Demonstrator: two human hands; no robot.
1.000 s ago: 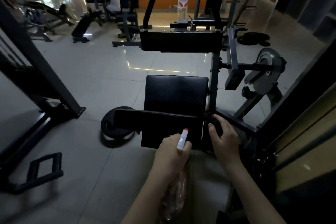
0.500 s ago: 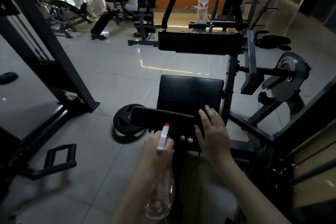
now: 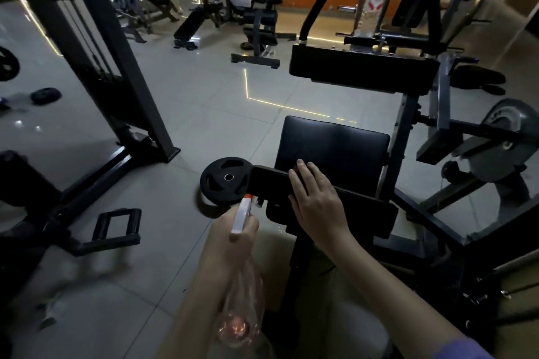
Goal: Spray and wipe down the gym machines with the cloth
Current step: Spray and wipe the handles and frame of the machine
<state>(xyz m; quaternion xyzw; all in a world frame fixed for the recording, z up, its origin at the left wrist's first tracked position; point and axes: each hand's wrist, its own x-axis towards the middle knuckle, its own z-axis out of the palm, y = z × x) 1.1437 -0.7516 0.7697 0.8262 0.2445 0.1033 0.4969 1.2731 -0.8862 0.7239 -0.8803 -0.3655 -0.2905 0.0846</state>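
Head view: left hand (image 3: 233, 239) grips spray bottle (image 3: 243, 297), right hand (image 3: 316, 204) flat on pad (image 3: 364, 213)

The left hand's fingers curl round the clear bottle's neck. Its white, orange-tipped nozzle (image 3: 241, 214) points at the black pad of the gym machine (image 3: 405, 131) just beyond. The right hand lies just right of the nozzle, palm down on that pad, fingers straight and close together. Whether a cloth lies under the palm cannot be told. A weight plate (image 3: 224, 181) sits at the pad's left end.
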